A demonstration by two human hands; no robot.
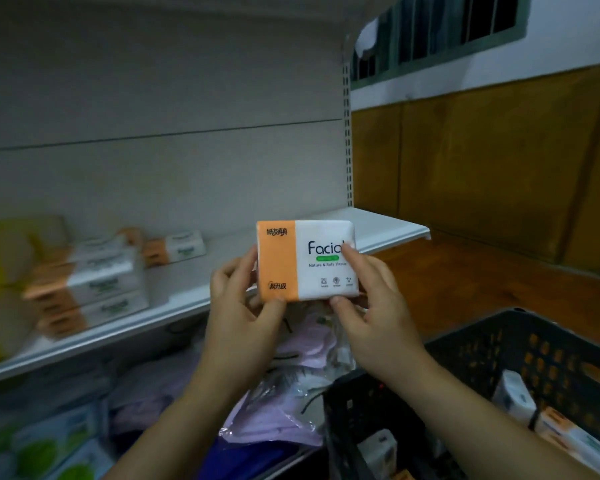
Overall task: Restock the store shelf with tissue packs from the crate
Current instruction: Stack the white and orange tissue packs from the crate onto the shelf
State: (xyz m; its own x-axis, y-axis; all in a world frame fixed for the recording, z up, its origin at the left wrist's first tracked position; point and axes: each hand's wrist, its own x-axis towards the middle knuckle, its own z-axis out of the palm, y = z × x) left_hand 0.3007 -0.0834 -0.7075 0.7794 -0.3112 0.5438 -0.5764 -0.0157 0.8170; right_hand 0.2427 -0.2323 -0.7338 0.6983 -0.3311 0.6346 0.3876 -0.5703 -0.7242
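Fingers (350,253) clasp tissue pack (305,261) at both ends; shelf (378,223) behind

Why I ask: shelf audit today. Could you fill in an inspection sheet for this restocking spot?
Surface: white metal shelf, right end bare.
Job's things: orange-and-white facial tissue pack held face-on in front of the shelf; stack of matching packs on the shelf's left part; loose tissue packs in the black plastic lattice crate at lower right.
Clutter: pink clear-wrapped packages on the level below; blurred yellow packages at far left.
Hands: left hand grips the held pack's left edge; right hand pinches its right edge.
Cables: nothing seen.
Surroundings: brown wooden wall panels; barred window above.
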